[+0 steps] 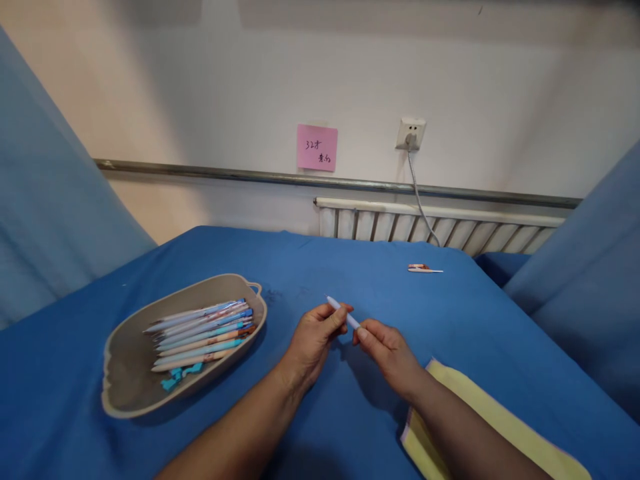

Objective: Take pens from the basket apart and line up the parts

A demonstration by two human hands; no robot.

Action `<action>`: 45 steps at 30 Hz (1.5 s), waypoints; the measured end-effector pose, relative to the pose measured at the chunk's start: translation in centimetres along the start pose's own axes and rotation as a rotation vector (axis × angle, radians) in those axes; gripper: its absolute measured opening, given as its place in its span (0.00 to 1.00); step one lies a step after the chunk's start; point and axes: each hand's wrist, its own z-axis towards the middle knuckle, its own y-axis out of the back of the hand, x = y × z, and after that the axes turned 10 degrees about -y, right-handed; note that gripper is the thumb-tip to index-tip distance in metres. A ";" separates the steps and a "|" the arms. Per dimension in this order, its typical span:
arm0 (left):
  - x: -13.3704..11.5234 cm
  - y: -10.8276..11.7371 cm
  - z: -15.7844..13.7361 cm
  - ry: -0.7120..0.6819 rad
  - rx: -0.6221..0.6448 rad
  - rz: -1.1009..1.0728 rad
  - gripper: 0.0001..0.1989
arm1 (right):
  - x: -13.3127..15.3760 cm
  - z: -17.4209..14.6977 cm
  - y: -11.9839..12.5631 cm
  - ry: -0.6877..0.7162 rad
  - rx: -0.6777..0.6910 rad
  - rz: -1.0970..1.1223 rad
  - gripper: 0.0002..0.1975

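A pink paper note [317,148] on the pale wall [250,87] bears two lines of dark handwriting. The upper line shows the number "32", followed by a mark resembling the character "才". The second line, set toward the note's lower right corner, is written too small to read with certainty.

We see a blue sheet [280,257] bearing a tray [127,357] at left, a yellow cloth [483,405] near right, small parts [419,269] far right.

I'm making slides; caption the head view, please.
Left hand and right hand hold a pale pen near a tray of pens.
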 end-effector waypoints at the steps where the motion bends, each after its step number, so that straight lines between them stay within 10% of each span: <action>1: 0.0 -0.1 0.0 -0.007 -0.015 0.003 0.15 | 0.0 0.0 0.0 0.019 -0.016 -0.031 0.17; 11: 0.1 -0.4 -0.3 -0.011 -0.056 0.029 0.16 | -0.7 0.2 -0.1 0.096 -0.099 -0.125 0.13; 23: -0.4 1.2 1.1 -0.059 -0.066 -0.049 0.16 | -0.8 0.7 -0.2 -0.314 0.010 0.515 0.22; 28: 0.1 1.3 0.9 0.006 0.105 0.047 0.17 | -0.9 0.9 0.1 -0.308 0.010 0.531 0.21; 39: 0.6 0.6 0.8 -0.062 -0.033 0.084 0.15 | -0.5 0.9 0.0 -0.167 -0.207 0.323 0.15; 45: 0.6 0.9 0.9 -0.031 -0.061 0.025 0.15 | -0.4 0.5 0.3 -0.239 -0.090 0.535 0.17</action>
